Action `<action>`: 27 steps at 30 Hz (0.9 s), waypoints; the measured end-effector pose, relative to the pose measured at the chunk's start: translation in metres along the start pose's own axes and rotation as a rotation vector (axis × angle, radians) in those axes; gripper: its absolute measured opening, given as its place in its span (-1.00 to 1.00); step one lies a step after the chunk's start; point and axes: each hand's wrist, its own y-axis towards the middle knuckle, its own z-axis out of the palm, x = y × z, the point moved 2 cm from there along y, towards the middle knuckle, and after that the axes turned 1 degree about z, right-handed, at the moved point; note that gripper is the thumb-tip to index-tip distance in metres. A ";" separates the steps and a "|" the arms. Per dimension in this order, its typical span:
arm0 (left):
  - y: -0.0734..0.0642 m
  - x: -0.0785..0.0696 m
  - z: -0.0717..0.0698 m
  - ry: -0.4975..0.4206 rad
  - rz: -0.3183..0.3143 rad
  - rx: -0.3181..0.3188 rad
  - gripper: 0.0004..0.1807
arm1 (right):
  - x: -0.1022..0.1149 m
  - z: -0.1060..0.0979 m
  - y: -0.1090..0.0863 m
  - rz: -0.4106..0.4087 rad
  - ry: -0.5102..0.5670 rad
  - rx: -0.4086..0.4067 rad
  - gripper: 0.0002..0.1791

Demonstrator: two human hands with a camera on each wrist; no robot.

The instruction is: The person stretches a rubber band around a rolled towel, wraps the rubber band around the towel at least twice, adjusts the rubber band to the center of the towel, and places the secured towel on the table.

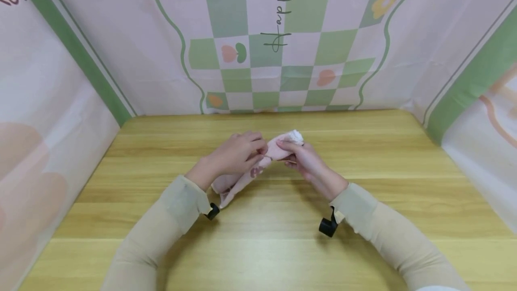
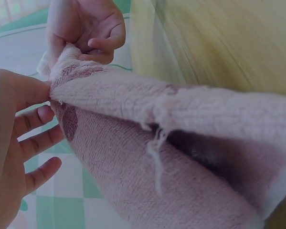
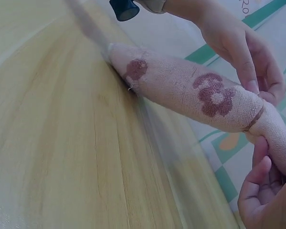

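A pink towel (image 1: 277, 151) with darker flower prints is held above the table, rolled into a long, slanting bundle. My left hand (image 1: 241, 152) pinches it near the middle between thumb and finger; in the left wrist view the other fingers are spread apart. Beside the whitish far end (image 1: 296, 137), my right hand (image 1: 310, 160) grips the towel with its thumb on top. A thin brownish line (image 3: 255, 120) crosses the bundle between the hands; whether it is a band or a fold I cannot tell. The lower end gapes, with loose threads (image 2: 156, 150) at its edge.
The wooden table (image 1: 266, 237) stretches beneath both arms. A printed cloth (image 1: 264, 8) with green checks hangs behind it, with more cloth at both sides. Black mounts (image 1: 328, 227) stick out from the wrists.
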 end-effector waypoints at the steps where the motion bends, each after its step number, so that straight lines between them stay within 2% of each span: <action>1: 0.000 0.000 0.000 0.001 0.006 -0.002 -0.94 | 0.000 0.000 0.000 0.001 0.001 -0.002 -0.91; 13: -0.003 0.000 0.000 0.009 0.069 -0.053 -0.91 | 0.005 -0.004 -0.004 -0.007 0.013 -0.001 -0.90; 27: -0.003 0.002 0.003 0.011 0.066 -0.051 -0.92 | 0.007 -0.011 -0.001 0.023 0.023 -0.022 -0.87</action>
